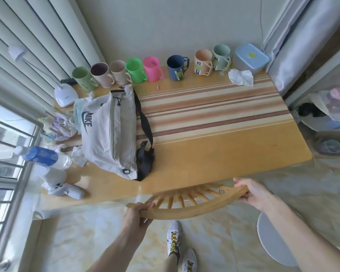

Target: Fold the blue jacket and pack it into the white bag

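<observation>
At the table (224,154) edge, both hands' grip clamps the chair back (185,210); white bag (108,134) lies beyond.

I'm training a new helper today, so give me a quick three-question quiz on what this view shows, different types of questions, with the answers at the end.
1. True or false: both hands grip the curved top rail of the wooden chair.
2. Multiple choice: the white bag lies on the table toward which side of the picture? A) left B) right C) centre rear
3. Fill in: the mug between the pink mug and the peach mug is dark ____.

Key:
1. True: the left hand and right hand each hold the rail.
2. A
3. Blue, the dark blue mug.
</observation>
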Demonstrator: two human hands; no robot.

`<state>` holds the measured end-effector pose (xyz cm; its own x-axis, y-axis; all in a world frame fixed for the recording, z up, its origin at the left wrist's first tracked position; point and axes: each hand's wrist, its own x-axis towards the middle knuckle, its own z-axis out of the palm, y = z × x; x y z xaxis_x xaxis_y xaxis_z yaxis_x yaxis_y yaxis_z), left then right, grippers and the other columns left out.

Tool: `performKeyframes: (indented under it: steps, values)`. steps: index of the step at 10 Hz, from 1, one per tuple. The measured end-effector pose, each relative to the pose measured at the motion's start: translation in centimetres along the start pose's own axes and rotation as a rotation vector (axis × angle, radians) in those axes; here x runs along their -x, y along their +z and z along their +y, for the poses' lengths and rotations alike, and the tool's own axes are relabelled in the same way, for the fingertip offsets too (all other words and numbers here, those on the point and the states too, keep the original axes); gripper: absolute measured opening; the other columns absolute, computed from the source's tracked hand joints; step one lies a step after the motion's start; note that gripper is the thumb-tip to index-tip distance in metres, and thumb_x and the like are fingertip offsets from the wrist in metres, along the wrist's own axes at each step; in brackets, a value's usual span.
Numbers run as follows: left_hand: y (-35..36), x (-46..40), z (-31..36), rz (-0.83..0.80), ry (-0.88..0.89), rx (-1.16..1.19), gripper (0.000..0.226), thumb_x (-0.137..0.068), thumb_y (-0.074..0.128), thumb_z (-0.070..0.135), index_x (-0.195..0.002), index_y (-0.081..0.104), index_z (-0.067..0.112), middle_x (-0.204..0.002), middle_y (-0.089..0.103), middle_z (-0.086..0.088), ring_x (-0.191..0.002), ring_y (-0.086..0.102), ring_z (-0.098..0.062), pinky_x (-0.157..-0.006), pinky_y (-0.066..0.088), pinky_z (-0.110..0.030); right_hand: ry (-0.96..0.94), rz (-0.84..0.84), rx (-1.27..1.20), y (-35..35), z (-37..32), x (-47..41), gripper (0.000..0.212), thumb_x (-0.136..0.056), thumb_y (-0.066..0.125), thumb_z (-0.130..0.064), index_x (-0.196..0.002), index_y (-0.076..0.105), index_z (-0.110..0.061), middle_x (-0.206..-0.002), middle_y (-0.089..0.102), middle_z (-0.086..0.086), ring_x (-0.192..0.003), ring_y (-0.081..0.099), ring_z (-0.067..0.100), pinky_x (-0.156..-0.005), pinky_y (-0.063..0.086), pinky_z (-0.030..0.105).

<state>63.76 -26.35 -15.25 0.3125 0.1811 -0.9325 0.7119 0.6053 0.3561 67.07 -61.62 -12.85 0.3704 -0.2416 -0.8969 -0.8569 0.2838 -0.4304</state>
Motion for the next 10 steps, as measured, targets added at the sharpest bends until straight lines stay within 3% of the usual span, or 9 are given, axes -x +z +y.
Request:
performKeyframes:
  steps: [1,2,3,4,5,6,8,9,10]
  values:
    - [-0.1,-0.6,0.2,0.074,0.006,-0.085,0.015,-0.086,0.06,-0.007,-0.1,0.063,-0.004,-0.111,0.072,-0.027,-0.089,0.07,-0.029,-0.076,0.057,-0.041,0.005,0.074,0.081,0.5,0.6,-0.4,0.032,-0.089,0.056,0.005,-0.117,0.068,-0.004,-0.088,0.059,0.013,-0.106,0.067,0.042,-0.081,0.055,0.043]
    - [-0.2,-0.9,0.2,0.258,0.064,-0.32,0.063,-0.073,0.085,0.023,-0.124,0.058,-0.002,-0.113,0.069,-0.022,-0.099,0.068,-0.034,-0.077,0.058,-0.042,-0.34,0.336,0.621,2.0,0.6,0.0,0.026,-0.088,0.061,-0.011,-0.113,0.068,-0.018,-0.097,0.061,0.0,-0.103,0.062,0.03,-0.081,0.05,0.035]
    - [-0.6,-0.3,-0.6,0.422,0.492,-0.849,0.07,-0.074,0.083,0.044,-0.13,0.054,0.014,-0.128,0.061,-0.016,-0.121,0.054,-0.038,-0.098,0.049,-0.051,-0.787,0.409,1.148,4.4,2.0,1.0,0.02,-0.093,0.058,-0.043,-0.09,0.069,-0.026,-0.09,0.066,-0.006,-0.09,0.064,0.021,-0.082,0.044,0.033]
    - [-1.0,-0.3,-2.0,0.332,1.138,-1.446,0.027,-0.091,0.062,0.052,-0.102,0.072,0.029,-0.125,0.066,-0.006,-0.12,0.054,-0.033,-0.107,0.037,-0.051,-0.912,0.267,1.49,6.2,5.2,0.7,0.046,-0.098,0.037,-0.054,-0.067,0.057,-0.027,-0.065,0.064,-0.008,-0.061,0.05,0.014,-0.09,0.044,0.038]
    - [-1.0,-0.6,-2.8,0.249,1.196,-1.719,0.039,-0.095,0.043,0.05,-0.086,0.078,0.035,-0.096,0.071,0.004,-0.105,0.06,-0.03,-0.106,0.03,-0.059,-0.965,0.308,1.531,6.2,6.2,0.5,0.052,-0.094,0.033,-0.044,-0.055,0.061,-0.023,-0.055,0.064,-0.004,-0.057,0.041,0.018,-0.085,0.046,0.044]
    - [-0.9,-0.4,-2.4,0.265,1.209,-1.788,0.043,-0.095,0.038,0.044,-0.071,0.072,0.03,-0.08,0.067,0.004,-0.091,0.057,-0.03,-0.094,0.034,-0.056,-0.933,0.331,1.574,6.3,5.9,0.3,0.053,-0.089,0.031,-0.041,-0.06,0.07,-0.02,-0.062,0.071,-0.001,-0.063,0.055,0.021,-0.089,0.045,0.043]
    - [-0.8,1.3,-0.2,0.042,0.88,-1.899,0.048,-0.101,0.028,0.053,-0.097,0.071,0.033,-0.109,0.066,-0.002,-0.114,0.05,-0.028,-0.1,0.027,-0.048,-0.86,0.286,1.576,6.5,5.5,1.9,0.049,-0.101,0.035,-0.042,-0.099,0.078,-0.017,-0.102,0.078,0.01,-0.108,0.066,0.028,-0.108,0.032,0.041]
    - [-2.1,2.4,0.5,-0.029,0.863,-1.813,0.045,-0.097,0.034,0.046,-0.116,0.072,0.034,-0.12,0.07,-0.005,-0.117,0.055,-0.031,-0.1,0.034,-0.044,-0.906,0.233,1.463,6.0,6.3,2.7,0.041,-0.103,0.042,-0.042,-0.095,0.073,-0.016,-0.091,0.076,0.011,-0.092,0.068,0.032,-0.096,0.043,0.037]
    - [-4.4,4.7,-1.1,-0.138,1.037,-1.59,0.043,-0.097,0.042,0.042,-0.115,0.074,0.019,-0.116,0.072,-0.011,-0.109,0.061,-0.034,-0.092,0.044,-0.041,-1.021,0.229,1.18,5.0,9.0,4.8,0.024,-0.097,0.055,-0.037,-0.091,0.071,-0.021,-0.093,0.074,0.006,-0.089,0.067,0.032,-0.069,0.04,0.031]
